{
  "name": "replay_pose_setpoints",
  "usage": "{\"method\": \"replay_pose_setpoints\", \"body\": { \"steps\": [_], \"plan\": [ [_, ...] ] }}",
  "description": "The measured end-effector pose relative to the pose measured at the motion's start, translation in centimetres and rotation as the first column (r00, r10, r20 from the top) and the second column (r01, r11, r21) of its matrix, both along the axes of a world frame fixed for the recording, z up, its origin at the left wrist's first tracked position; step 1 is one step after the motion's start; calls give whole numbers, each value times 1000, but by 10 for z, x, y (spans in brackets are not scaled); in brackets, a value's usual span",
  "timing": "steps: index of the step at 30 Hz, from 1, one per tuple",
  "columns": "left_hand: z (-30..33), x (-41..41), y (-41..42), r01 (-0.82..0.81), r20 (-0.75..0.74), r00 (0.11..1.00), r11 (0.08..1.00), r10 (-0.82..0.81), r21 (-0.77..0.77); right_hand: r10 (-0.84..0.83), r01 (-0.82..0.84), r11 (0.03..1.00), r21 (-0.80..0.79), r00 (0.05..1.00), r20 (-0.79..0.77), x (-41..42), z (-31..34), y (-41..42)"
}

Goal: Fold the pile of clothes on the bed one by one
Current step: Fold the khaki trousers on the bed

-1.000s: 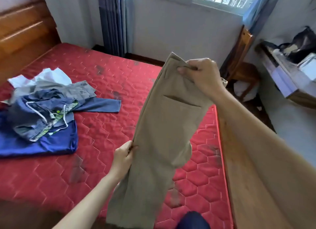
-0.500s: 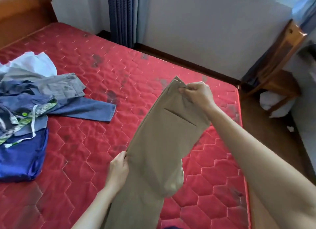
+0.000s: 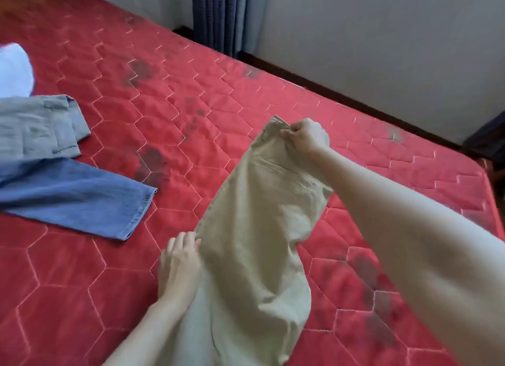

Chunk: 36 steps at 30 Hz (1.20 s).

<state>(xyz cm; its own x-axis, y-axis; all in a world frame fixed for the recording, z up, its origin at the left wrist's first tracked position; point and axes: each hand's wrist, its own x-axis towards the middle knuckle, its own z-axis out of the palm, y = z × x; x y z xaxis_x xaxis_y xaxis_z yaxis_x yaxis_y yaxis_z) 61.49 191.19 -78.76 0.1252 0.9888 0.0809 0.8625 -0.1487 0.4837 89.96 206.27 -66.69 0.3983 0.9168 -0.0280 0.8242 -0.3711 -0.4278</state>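
A pair of khaki trousers [image 3: 254, 245] stretches from the lower middle up toward the bed's centre, back pocket facing up. My right hand [image 3: 306, 136] pinches the waistband at the far end. My left hand [image 3: 180, 264] grips the left edge of the trousers lower down, near the mattress. The legs run out of view at the bottom. The pile of clothes lies at the left edge: a blue denim leg [image 3: 76, 196], a grey garment [image 3: 38, 128] and something white [image 3: 13, 70].
The red quilted mattress [image 3: 191, 98] fills most of the view, with dark stains in places. A white wall and a dark baseboard [image 3: 341, 89] run along its far side. A blue curtain [image 3: 218, 13] hangs at the top.
Both hands have lowered the khaki trousers from held up in the air down toward the mattress. The view has tilted down, so the pile now sits cut off at the left edge.
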Motion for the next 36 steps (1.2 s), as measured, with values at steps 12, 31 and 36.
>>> {"method": "replay_pose_setpoints", "body": {
  "steps": [12,31,36],
  "plan": [
    [-77,4,33,-63,4,998,972,64,225,58,-58,997,-50,998,3,8,-152,93],
    [-69,1,35,-100,137,988,982,79,159,-369,391,920,-20,849,-378,4,-149,-99],
    [-61,-5,31,-21,75,997,985,8,169,-373,374,926,-51,885,-278,18,-152,-80]
  ]
}}
